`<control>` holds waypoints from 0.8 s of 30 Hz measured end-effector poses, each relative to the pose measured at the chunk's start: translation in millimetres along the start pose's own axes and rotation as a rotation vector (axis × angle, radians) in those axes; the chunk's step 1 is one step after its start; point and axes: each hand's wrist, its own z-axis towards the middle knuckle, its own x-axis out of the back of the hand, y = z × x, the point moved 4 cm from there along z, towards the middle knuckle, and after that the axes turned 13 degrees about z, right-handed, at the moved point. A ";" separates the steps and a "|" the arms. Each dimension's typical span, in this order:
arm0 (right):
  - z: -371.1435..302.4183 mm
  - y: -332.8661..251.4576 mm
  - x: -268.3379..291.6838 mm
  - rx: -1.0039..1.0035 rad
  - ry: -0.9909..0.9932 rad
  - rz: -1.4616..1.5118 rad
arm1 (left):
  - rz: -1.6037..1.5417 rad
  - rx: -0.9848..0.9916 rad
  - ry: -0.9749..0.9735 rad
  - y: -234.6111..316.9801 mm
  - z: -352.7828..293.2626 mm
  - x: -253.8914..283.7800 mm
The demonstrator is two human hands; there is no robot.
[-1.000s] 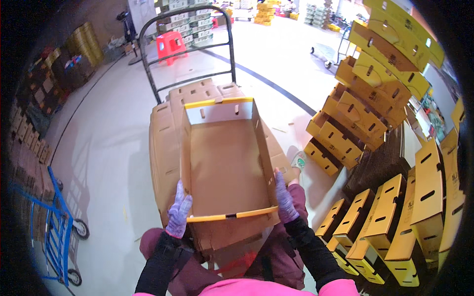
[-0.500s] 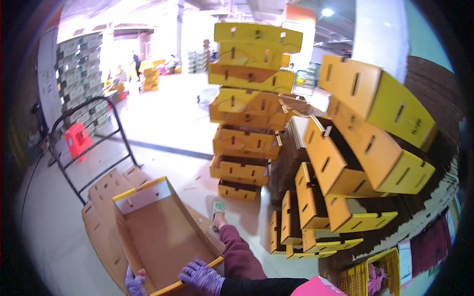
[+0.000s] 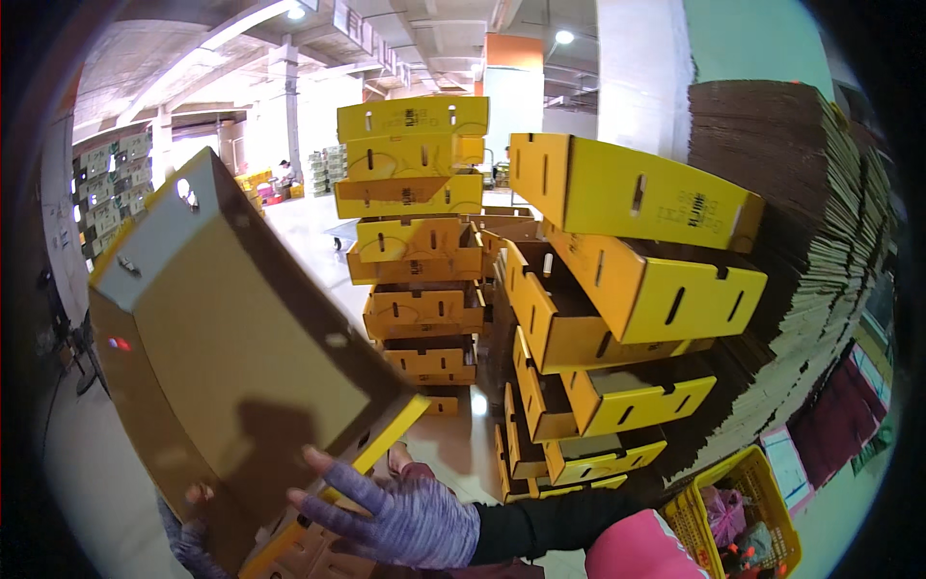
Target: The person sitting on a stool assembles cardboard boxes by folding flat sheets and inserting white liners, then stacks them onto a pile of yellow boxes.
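Note:
An open cardboard box (image 3: 241,328), brown inside with yellow outer edges and a pale far end wall, is held up and tilted at the left. My left hand (image 3: 193,542), in a purple knit glove with bare fingertips, is closed on its near left wall, the thumb showing inside. At the near yellow edge my right hand (image 3: 410,516), gloved alike, hooks its somewhat spread fingers over the rim, and its thumb is hidden. A dark shadow falls on the box floor between the hands.
A tall stack of yellow boxes (image 3: 415,261) stands ahead. To its right leans another stack of yellow boxes (image 3: 666,299), beside a high pile of flattened cardboard (image 3: 772,174). At lower right is a yellow plastic basket (image 3: 772,492) holding a pink bag. A person (image 3: 285,174) is far back.
Both hands have raised the box from above the flat cardboard and tipped it up at the left. The right hand's fingers now hook over the near rim. The view has tilted upward.

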 end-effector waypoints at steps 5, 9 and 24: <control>31.1 -6.7 95.0 0.110 0.191 -0.361 | 0.293 -0.357 -0.357 92.0 42.5 -92.2; 35.3 -4.1 220.3 0.184 0.403 -0.753 | 0.600 -0.510 -0.341 132.4 18.5 -132.4; 14.7 52.9 503.1 -0.587 0.545 -1.058 | 0.377 0.267 -0.640 11.9 -33.3 -69.8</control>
